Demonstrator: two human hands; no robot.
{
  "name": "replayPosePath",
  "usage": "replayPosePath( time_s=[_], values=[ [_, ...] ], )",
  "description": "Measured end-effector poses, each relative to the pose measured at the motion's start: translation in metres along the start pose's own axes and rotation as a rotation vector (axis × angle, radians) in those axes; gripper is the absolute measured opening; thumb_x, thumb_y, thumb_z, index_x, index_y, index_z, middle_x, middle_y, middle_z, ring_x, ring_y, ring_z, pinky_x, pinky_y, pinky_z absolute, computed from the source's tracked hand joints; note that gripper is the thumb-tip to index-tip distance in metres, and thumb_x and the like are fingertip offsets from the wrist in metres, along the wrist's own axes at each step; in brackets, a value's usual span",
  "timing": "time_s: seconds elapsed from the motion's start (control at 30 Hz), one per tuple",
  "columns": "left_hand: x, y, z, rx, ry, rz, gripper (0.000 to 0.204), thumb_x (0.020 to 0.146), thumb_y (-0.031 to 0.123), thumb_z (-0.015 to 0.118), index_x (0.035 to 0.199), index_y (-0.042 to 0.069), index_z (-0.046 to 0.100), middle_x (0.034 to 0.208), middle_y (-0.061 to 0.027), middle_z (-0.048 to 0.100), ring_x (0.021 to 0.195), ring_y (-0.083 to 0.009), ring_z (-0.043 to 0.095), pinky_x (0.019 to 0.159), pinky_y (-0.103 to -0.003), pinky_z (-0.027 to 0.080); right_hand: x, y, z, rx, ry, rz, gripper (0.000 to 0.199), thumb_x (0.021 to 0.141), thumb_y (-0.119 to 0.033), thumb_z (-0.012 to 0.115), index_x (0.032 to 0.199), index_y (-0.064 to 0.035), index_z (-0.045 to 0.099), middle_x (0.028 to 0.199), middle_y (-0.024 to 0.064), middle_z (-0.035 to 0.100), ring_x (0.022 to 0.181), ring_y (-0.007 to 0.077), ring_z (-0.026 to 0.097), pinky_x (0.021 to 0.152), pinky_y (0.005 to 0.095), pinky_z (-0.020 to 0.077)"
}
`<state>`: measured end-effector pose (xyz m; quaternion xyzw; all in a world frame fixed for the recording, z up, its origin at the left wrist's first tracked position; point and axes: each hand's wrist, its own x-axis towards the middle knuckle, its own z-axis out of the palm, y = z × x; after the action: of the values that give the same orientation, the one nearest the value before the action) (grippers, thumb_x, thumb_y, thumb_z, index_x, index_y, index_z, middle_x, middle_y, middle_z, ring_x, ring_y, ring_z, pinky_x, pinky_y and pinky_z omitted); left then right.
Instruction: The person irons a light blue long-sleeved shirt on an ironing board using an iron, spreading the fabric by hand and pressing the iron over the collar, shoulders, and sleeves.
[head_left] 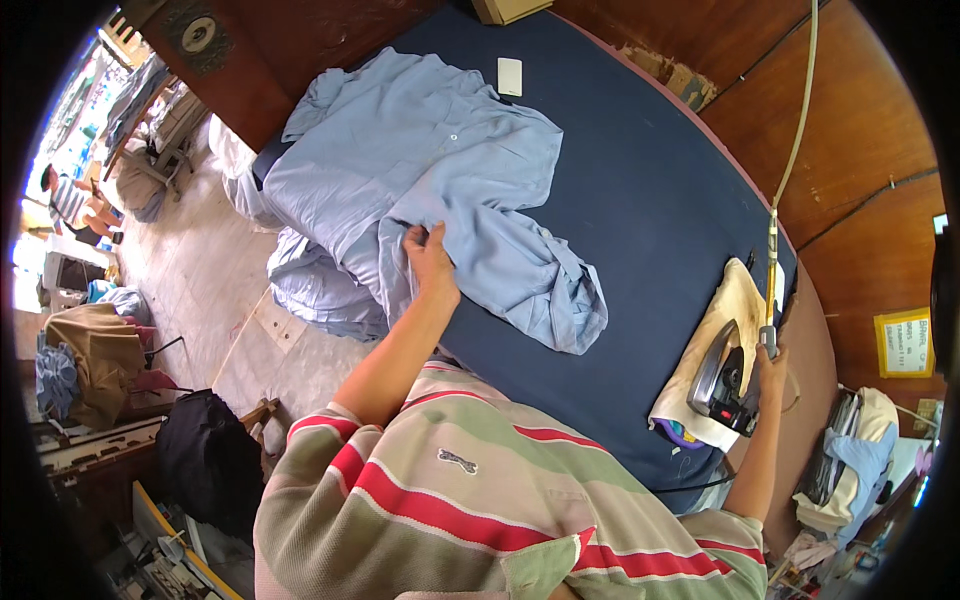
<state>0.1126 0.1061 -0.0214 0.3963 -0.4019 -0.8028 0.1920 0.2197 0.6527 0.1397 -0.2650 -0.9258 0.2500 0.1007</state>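
A light blue shirt [400,150] lies spread over the dark blue padded ironing table [640,200], one sleeve reaching to the right and part of the cloth hanging over the left edge. My left hand [430,260] is closed on a fold of the shirt near its lower side. At the right, my right hand [771,368] grips the handle of a steam iron [722,378]. The iron rests tilted on a folded cream cloth [712,350], with its metal soleplate side facing left. Part of the right hand's grip is hidden behind the handle.
A pale hose [800,130] rises from the iron. A small white card-like item [510,76] lies by the shirt's collar, and a cardboard box [508,10] sits at the far edge. Wooden panels [850,120] border the right. A black bag [208,450] stands lower left. Another person [80,205] is far left.
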Motion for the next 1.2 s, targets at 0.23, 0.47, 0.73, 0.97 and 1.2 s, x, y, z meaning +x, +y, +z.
replayPosePath(
  time_s=[0.23, 0.47, 0.73, 0.97, 1.2],
  values=[
    [-0.103, 0.023, 0.088, 0.258, -0.564, -0.078, 0.024, 0.086, 0.025, 0.057, 0.075, 0.004, 0.053, 0.067, -0.0033, 0.049, 0.058, -0.0116, 0.045, 0.052, -0.03, 0.038, -0.061, -0.101, 0.026, 0.142, -0.055, -0.223, 0.029, 0.082, -0.014, 0.061, 0.108, 0.0, 0.056, 0.092, 0.0076, 0.06, 0.086, 0.0172, 0.057, 0.076, 0.0294, 0.0461],
    [-0.188, 0.003, 0.243, 0.424, -1.167, -0.048, 0.038, 0.085, 0.034, 0.056, 0.093, -0.002, 0.052, 0.085, -0.012, 0.054, 0.078, -0.0212, 0.051, 0.073, -0.037, 0.042, -0.146, -0.177, 0.15, 0.526, -1.043, -0.065, 0.039, 0.086, -0.022, 0.062, 0.116, 0.0016, 0.054, 0.092, -0.0003, 0.057, 0.08, 0.0088, 0.054, 0.067, 0.0222, 0.0439],
    [0.007, 0.069, 0.112, 0.886, -1.646, 0.649, 0.051, 0.082, 0.032, 0.063, 0.124, 0.006, 0.052, 0.119, -0.0188, 0.056, 0.11, -0.0296, 0.055, 0.093, -0.038, 0.042, -0.197, -0.226, 0.239, 0.638, -0.037, 0.003, 0.051, 0.082, -0.021, 0.062, 0.126, -0.0007, 0.046, 0.131, 0.0145, 0.043, 0.12, 0.0276, 0.039, 0.099, 0.0382, 0.0304],
    [0.256, 0.195, 0.123, 1.343, -0.657, 1.051, 0.035, 0.086, 0.025, 0.052, 0.116, 0.008, 0.055, 0.123, -0.0127, 0.054, 0.111, -0.0304, 0.052, 0.092, -0.041, 0.042, -0.191, -0.399, 0.304, 0.381, -0.611, -1.006, 0.03, 0.076, -0.005, 0.062, 0.106, -0.004, 0.06, 0.11, 0.0134, 0.06, 0.101, 0.0312, 0.057, 0.088, 0.0388, 0.045],
    [0.348, 0.193, 0.173, 1.697, -0.623, 1.074, 0.054, 0.084, 0.032, 0.053, 0.131, 0.008, 0.043, 0.132, -0.0157, 0.047, 0.119, -0.0316, 0.048, 0.098, -0.045, 0.038, -0.208, -0.544, 0.408, -0.03, -0.876, -1.003, 0.037, 0.085, -0.032, 0.053, 0.116, -0.0122, 0.053, 0.075, 0.0147, 0.065, 0.072, 0.0338, 0.063, 0.062, 0.0451, 0.0488]
  ],
)
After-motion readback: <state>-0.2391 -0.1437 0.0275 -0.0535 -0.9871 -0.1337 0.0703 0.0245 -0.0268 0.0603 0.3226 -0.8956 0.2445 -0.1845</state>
